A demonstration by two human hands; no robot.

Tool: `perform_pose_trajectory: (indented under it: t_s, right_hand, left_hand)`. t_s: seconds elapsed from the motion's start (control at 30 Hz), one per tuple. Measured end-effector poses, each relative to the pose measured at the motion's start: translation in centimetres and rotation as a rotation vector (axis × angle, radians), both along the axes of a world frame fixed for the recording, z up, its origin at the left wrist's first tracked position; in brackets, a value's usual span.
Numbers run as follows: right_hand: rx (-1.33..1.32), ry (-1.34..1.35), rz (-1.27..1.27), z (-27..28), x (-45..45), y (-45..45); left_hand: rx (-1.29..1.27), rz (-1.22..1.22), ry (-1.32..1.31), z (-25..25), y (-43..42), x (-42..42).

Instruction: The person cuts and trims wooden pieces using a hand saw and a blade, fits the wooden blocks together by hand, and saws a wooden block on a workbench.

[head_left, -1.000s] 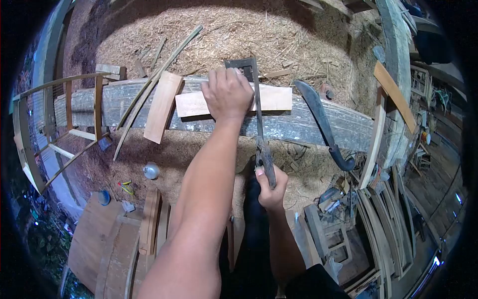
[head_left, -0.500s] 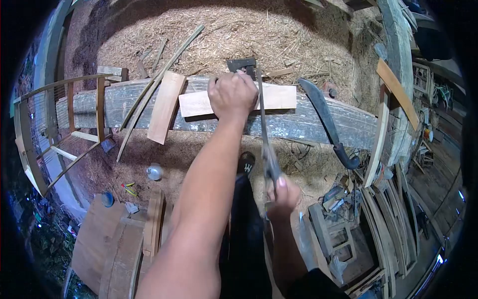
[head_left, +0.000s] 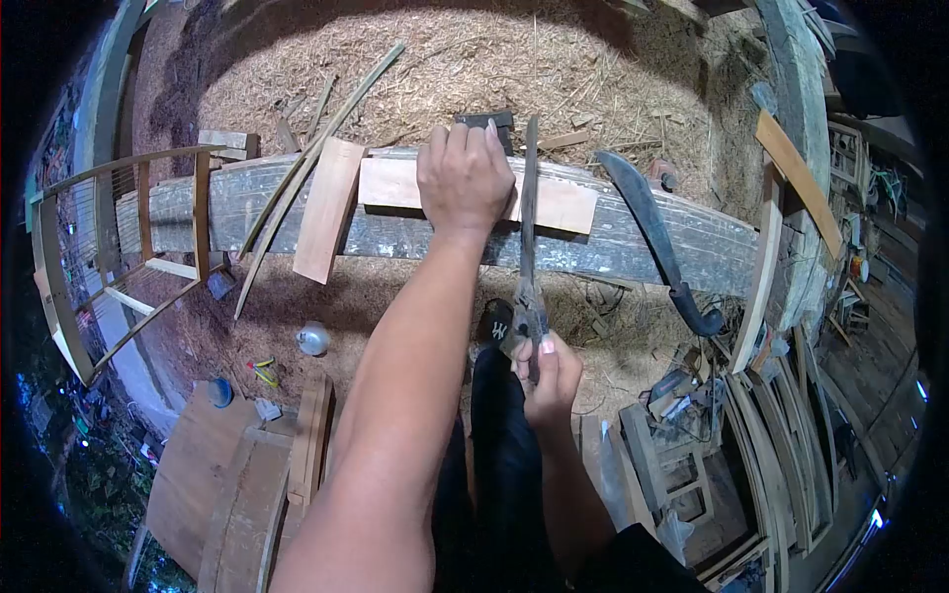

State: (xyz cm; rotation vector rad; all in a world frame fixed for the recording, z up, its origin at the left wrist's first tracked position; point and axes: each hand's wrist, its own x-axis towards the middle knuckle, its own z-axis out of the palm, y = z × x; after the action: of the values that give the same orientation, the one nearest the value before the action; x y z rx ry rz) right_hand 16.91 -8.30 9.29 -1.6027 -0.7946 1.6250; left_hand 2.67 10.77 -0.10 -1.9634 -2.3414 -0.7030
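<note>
A pale wooden board (head_left: pixel 561 206) lies crosswise on a long weathered beam (head_left: pixel 415 237). My left hand (head_left: pixel 465 183) presses down on its middle, fingers curled over the far edge. In my right hand (head_left: pixel 552 381) is the handle of a handsaw (head_left: pixel 528 212), whose narrow blade points away from me and crosses the board just right of my left hand. A dark metal piece (head_left: pixel 484 121) sticks out beyond the left knuckles, partly hidden. Left of the board, another short plank (head_left: pixel 328 212) rests slanted on the beam.
A machete (head_left: pixel 645 217) lies across the beam at right. Thin wooden strips (head_left: pixel 326 138) lean over it at left, beside a wooden frame (head_left: pixel 200 212) strung with rods. Sawdust and shavings (head_left: pixel 415 59) cover the ground. A clear round container (head_left: pixel 313 339) sits nearer me.
The saw has been drawn along its cut, and its blade now shows more of its flat side. My right hand is slightly higher in view. The left hand still holds the board.
</note>
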Motion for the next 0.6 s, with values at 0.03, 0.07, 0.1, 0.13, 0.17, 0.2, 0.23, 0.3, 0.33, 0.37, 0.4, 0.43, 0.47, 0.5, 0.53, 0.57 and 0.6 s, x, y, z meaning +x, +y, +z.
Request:
perform_pose_trajectory:
  t_s: [0.03, 0.07, 0.1, 0.13, 0.17, 0.2, 0.23, 0.3, 0.33, 0.37, 0.4, 0.43, 0.47, 0.5, 0.53, 0.57, 0.6]
  right_hand:
    - [0.033, 0.033, -0.046, -0.1, -0.2, 0.1]
    - [-0.055, 0.115, -0.133, 0.2, -0.4, 0.0]
    - [-0.053, 0.115, -0.145, 0.9, -0.3, 0.4]
    - [-0.051, -0.033, -0.077, 1.9, 0.1, 0.9]
    - [-0.049, -0.181, -0.004, 3.0, 0.2, 1.5]
    - [-0.045, -0.261, -0.045, 4.0, -0.3, 2.5]
    - [-0.044, -0.264, -0.049, 4.9, -0.4, 3.2]
    - [-0.103, -0.228, -0.100, 6.0, -0.7, 4.0]
    - [-0.089, -0.191, -0.148, 5.6, -1.0, 3.7]
    - [-0.083, -0.194, -0.152, 4.7, -1.1, 3.1]
    - [-0.032, -0.153, -0.199, 3.4, -1.2, 2.2]
    - [0.017, -0.110, -0.245, 2.1, -1.3, 1.3]
    - [0.079, -0.124, -0.241, 0.7, -1.6, 0.5]
    - [0.083, -0.121, -0.240, -0.1, -1.7, 0.0]
    - [0.098, -0.073, -0.282, -0.8, -1.7, -0.2]
    - [0.119, -0.022, -0.322, -1.6, -1.6, -0.1]
    - [0.138, -0.030, -0.296, -2.2, -1.3, -0.1]
  left_hand:
    - [-0.014, 0.006, -0.012, -0.1, 0.0, 0.1]
    - [-0.025, 0.009, -0.024, -0.1, 0.2, 0.1]
    - [-0.023, -0.003, -0.024, -0.1, 0.3, 0.1]
    - [-0.031, 0.015, -0.020, 0.0, 0.2, 0.1]
    - [-0.037, 0.035, -0.017, 0.0, 0.1, 0.1]
    - [-0.044, 0.041, -0.010, -0.1, 0.1, 0.1]
    - [-0.043, 0.038, -0.013, -0.1, 0.1, 0.1]
    - [-0.040, 0.086, -0.018, -0.1, 0.1, 0.3]
    - [-0.036, 0.080, -0.022, -0.2, 0.1, 0.3]
    - [-0.031, 0.088, -0.035, -0.3, 0.1, 0.2]
    - [-0.023, 0.096, -0.048, -0.3, 0.1, 0.1]
    - [-0.017, 0.094, -0.049, -0.1, 0.1, 0.0]
    - [-0.028, 0.042, -0.098, 0.1, 0.0, -0.1]
    - [-0.039, -0.010, -0.145, 0.2, -0.1, -0.3]
    - [-0.031, -0.008, -0.140, 0.4, -0.5, -0.8]
    - [-0.034, -0.143, -0.193, 0.6, -1.1, -1.5]
    - [-0.043, -0.285, -0.245, 0.7, -1.8, -2.2]
